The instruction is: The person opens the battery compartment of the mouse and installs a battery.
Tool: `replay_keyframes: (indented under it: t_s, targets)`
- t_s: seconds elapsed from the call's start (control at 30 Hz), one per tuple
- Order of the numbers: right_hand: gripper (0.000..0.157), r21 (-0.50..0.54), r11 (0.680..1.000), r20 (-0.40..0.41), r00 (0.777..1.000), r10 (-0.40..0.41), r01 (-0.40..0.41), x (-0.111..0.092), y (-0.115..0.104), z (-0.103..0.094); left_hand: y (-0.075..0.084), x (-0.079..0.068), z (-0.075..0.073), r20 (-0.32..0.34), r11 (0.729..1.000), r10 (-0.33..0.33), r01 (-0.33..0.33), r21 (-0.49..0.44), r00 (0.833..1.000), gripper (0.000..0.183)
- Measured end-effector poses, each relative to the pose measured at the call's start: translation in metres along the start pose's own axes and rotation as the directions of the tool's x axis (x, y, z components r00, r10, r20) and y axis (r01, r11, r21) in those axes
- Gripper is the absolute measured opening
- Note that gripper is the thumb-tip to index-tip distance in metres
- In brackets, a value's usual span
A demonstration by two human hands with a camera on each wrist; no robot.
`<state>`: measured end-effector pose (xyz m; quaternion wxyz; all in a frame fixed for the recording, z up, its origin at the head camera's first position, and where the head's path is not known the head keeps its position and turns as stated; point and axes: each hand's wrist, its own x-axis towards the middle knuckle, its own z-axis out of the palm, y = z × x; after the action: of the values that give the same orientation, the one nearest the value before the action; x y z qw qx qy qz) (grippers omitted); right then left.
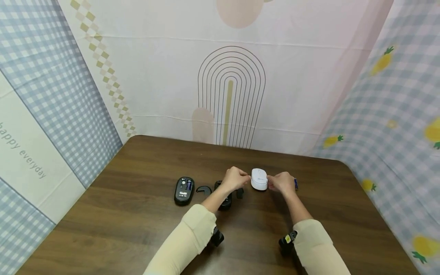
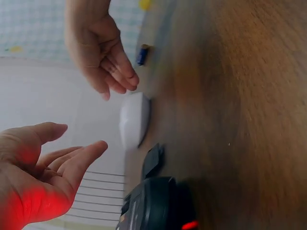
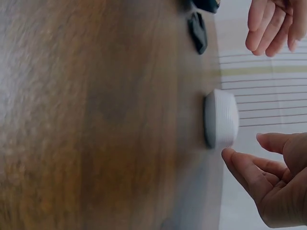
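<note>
A white computer mouse (image 1: 259,178) with ribbed sides sits on the wooden table between both hands. On its left side is my left hand (image 1: 235,178); the left wrist view shows its thumb and fingers spread apart, with space between them and the mouse. My right hand (image 1: 282,181) is at the other side, and in the right wrist view a fingertip (image 3: 228,152) comes right at the mouse's end while the thumb stands away from the fingers. Neither hand grips anything. Partly hidden under the left forearm lies a black mouse (image 1: 225,203).
Another black mouse (image 1: 183,191) lies underside up at left, batteries showing in its open compartment. Dark cover pieces, one curved (image 1: 204,190) and one small (image 1: 239,193), lie near the middle mouse. A blue battery (image 2: 143,54) is beyond the right hand. Printed cloth (image 1: 154,76) hangs behind the table.
</note>
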<state>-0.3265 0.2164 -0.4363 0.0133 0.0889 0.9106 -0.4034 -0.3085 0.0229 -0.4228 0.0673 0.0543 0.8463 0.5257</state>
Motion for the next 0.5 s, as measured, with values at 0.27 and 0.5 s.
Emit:
replay_keyframes:
  t_s: [0.27, 0.5]
  targets:
    - [0.032, 0.015, 1.0, -0.003, 1.0, 0.018, -0.018, 0.005, 0.011, 0.008, 0.007, 0.015, 0.021, 0.025, 0.973, 0.0, -0.006, 0.231, 1.0, 0.023]
    - [0.03, 0.017, 1.0, -0.012, 1.0, 0.002, -0.002, 0.007, 0.009, 0.014, 0.006, 0.022, 0.032, 0.041, 0.954, -0.001, -0.011, 0.301, 0.999, 0.015]
